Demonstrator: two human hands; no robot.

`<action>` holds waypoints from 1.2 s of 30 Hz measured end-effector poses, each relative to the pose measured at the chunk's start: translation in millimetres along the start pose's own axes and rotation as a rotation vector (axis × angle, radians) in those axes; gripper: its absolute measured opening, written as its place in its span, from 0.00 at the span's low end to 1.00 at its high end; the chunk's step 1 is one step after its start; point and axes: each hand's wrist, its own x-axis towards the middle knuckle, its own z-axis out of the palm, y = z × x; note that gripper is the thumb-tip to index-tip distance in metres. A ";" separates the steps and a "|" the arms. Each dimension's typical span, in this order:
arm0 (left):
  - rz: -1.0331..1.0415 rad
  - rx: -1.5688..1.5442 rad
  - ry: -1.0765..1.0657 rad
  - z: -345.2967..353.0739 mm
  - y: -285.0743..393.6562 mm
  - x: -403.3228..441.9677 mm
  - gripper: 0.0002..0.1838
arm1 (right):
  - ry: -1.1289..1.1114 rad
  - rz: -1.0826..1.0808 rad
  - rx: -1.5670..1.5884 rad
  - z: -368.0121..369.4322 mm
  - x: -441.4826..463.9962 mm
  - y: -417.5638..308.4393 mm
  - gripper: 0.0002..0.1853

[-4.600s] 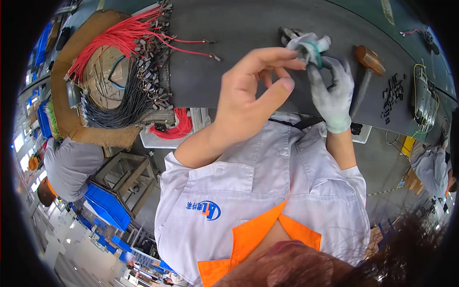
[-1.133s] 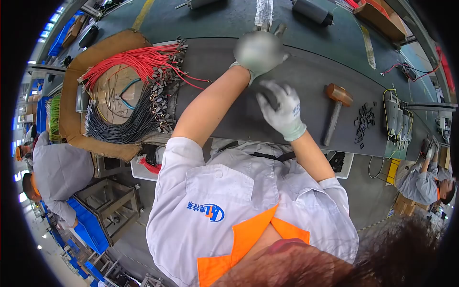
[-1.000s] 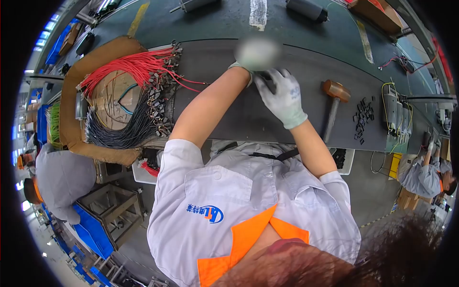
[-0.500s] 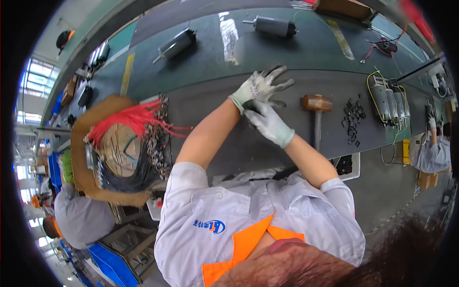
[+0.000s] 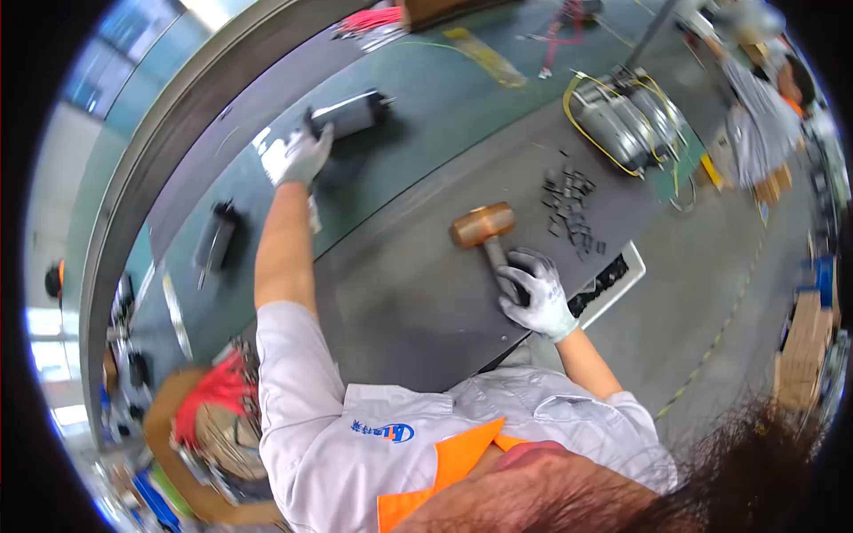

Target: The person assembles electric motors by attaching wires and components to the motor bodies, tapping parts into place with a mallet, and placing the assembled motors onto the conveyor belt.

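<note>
My left hand point(image 5: 302, 160), in a white glove with grey fingertips, reaches far across the bench. Its fingers are closed around the shaft end of a grey cylindrical motor point(image 5: 351, 115), slightly blurred. My gloved right hand point(image 5: 536, 293) is curled around the handle of a mallet point(image 5: 482, 224) with a brown head, which lies on the dark mat. Part of the handle is hidden under the fingers. Another motor point(image 5: 216, 235) lies on the green surface to the left. Small black pieces point(image 5: 569, 204) are scattered right of the mallet head.
Several silver motors with yellow wires point(image 5: 626, 120) stand at the bench's right end. A white tray point(image 5: 626, 280) of black parts sits beside the front edge. At lower left is a cardboard box point(image 5: 164, 417) with red wires. A co-worker point(image 5: 764, 115) is at upper right.
My hands have come apart: the left has gone forward to the motor, the right down onto the mallet handle. The view has turned to the right.
</note>
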 end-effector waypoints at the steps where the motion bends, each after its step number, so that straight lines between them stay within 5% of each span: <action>1: 0.044 0.004 -0.058 -13.2 6.3 -0.4 0.45 | 0.027 0.017 0.018 0.9 -0.3 0.3 0.30; 3: 0.111 0.014 -0.126 -38.1 31.5 -10.1 0.46 | 0.069 0.033 0.067 2.0 0.1 2.3 0.29; 6: -0.097 -0.158 -0.455 -62.3 58.7 -31.0 0.48 | 0.090 0.082 0.056 3.3 0.6 2.5 0.29; 9: 0.008 -0.354 -0.121 -10.5 34.7 -45.0 0.49 | 0.097 0.092 0.060 8.5 -2.7 -3.6 0.27; 13: -0.171 -0.388 0.049 15.1 67.9 -83.9 0.51 | 0.112 0.133 0.012 3.7 -2.4 -9.0 0.24; 17: -0.112 -0.651 -0.122 -12.0 48.1 -142.0 0.51 | 0.273 0.188 0.130 16.3 -14.6 -7.4 0.14; 19: -0.011 -0.394 -0.077 -40.7 41.9 -201.9 0.51 | 0.274 0.102 0.142 12.8 -14.9 -19.4 0.12; 22: -0.164 -0.521 -0.094 -85.5 38.2 -280.2 0.53 | 0.213 0.052 0.260 15.4 -2.6 -41.9 0.11; 26: -0.284 -0.316 -0.275 -126.1 29.0 -377.8 0.53 | 0.060 -0.180 0.193 46.1 26.1 -68.7 0.22; 28: -0.157 -0.082 -0.337 -136.8 18.1 -403.6 0.53 | -0.001 -0.282 0.164 72.6 53.0 -97.8 0.29; 31: -0.150 -0.001 -0.262 -130.4 0.8 -445.5 0.48 | -0.273 -0.429 0.314 90.8 89.0 -143.7 0.29; 33: 0.147 -0.287 0.447 -106.9 -20.3 -475.2 0.40 | -0.471 -0.414 0.290 102.8 98.8 -147.8 0.27; 34: 0.105 -0.293 0.446 -104.7 -33.9 -495.1 0.40 | -0.591 -0.375 0.237 105.2 99.5 -148.8 0.24; 36: -0.367 -0.477 0.440 -118.6 -66.0 -535.6 0.33 | -0.580 -0.369 0.225 94.0 97.4 -155.3 0.22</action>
